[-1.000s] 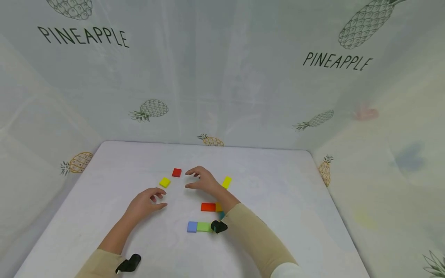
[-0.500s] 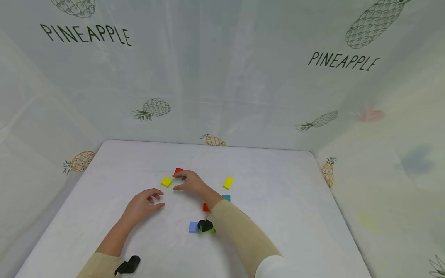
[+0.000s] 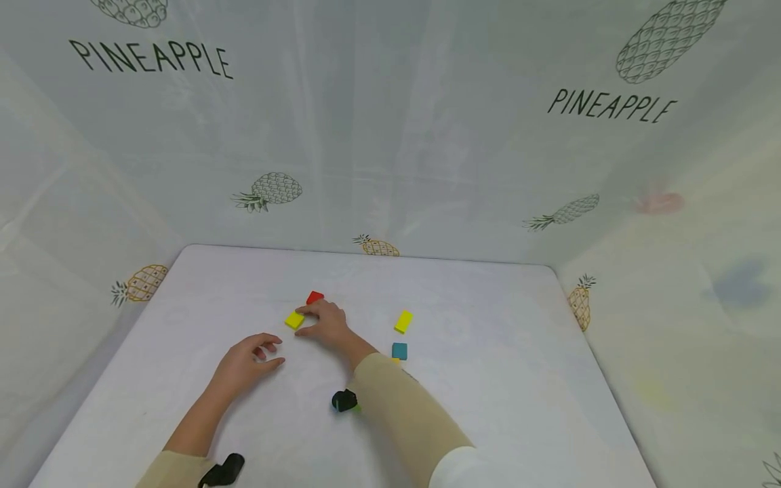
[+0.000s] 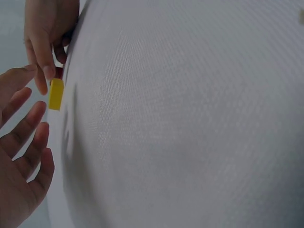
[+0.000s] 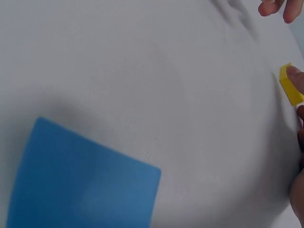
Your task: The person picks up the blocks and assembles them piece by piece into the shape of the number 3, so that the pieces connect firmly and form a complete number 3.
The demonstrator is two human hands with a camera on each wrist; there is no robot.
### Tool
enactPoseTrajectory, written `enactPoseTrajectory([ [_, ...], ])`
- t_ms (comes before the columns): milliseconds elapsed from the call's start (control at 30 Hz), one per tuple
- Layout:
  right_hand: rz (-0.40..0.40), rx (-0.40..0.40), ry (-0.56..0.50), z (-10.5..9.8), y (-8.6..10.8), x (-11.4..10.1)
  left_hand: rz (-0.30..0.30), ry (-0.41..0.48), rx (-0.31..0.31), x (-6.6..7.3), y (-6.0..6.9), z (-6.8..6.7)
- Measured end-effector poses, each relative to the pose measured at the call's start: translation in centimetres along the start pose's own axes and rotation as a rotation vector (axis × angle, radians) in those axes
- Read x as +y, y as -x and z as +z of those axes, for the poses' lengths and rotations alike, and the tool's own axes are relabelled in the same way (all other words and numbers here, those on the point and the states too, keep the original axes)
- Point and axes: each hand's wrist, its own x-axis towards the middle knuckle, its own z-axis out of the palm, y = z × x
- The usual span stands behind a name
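Note:
At the back left of the table lies a square yellow block (image 3: 294, 320). My right hand (image 3: 327, 324) reaches it from the right, thumb and forefinger spread at its edges; a firm pinch is not visible. In the right wrist view the thumb overlaps that yellow block (image 5: 290, 85). Just behind, a red block (image 3: 314, 297) is partly covered by the right hand. My left hand (image 3: 243, 366) hovers to the front left, fingers loosely bent, holding nothing; the left wrist view also has this hand (image 4: 21, 166) apart from the yellow block (image 4: 56, 95).
A yellow oblong block (image 3: 403, 322) and a teal block (image 3: 399, 351) lie right of the right forearm. Other blocks are mostly hidden under that sleeve (image 3: 403, 407). A blue block (image 5: 85, 180) fills the lower left of the right wrist view. A pineapple-print curtain (image 3: 390, 135) surrounds the white table (image 3: 488, 379).
My right hand has moved left, from beside the red block to the square yellow block. Its sleeve now covers more of the blocks in front. The left hand has shifted slightly left.

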Motion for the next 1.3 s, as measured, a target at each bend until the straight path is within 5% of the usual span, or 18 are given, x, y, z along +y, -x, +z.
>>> enactPoseTrajectory([
  [300, 0.025, 0.049, 0.123, 0.4, 0.4, -0.7, -0.008, -0.003, 0.007, -0.4, 0.2, 0.2],
  [800, 0.062, 0.064, 0.162, 0.7, 0.4, -0.8, -0.006, -0.002, 0.015, -0.5, 0.2, 0.2],
  [1100, 0.049, 0.041, 0.025, 0.2, 0.5, -0.2, -0.017, -0.005, 0.002, -0.4, 0.3, 0.4],
  [1300, 0.028, -0.015, -0.162, -0.5, 0.9, 0.6, -0.029, 0.007, -0.006, -0.1, 0.4, 0.5],
])
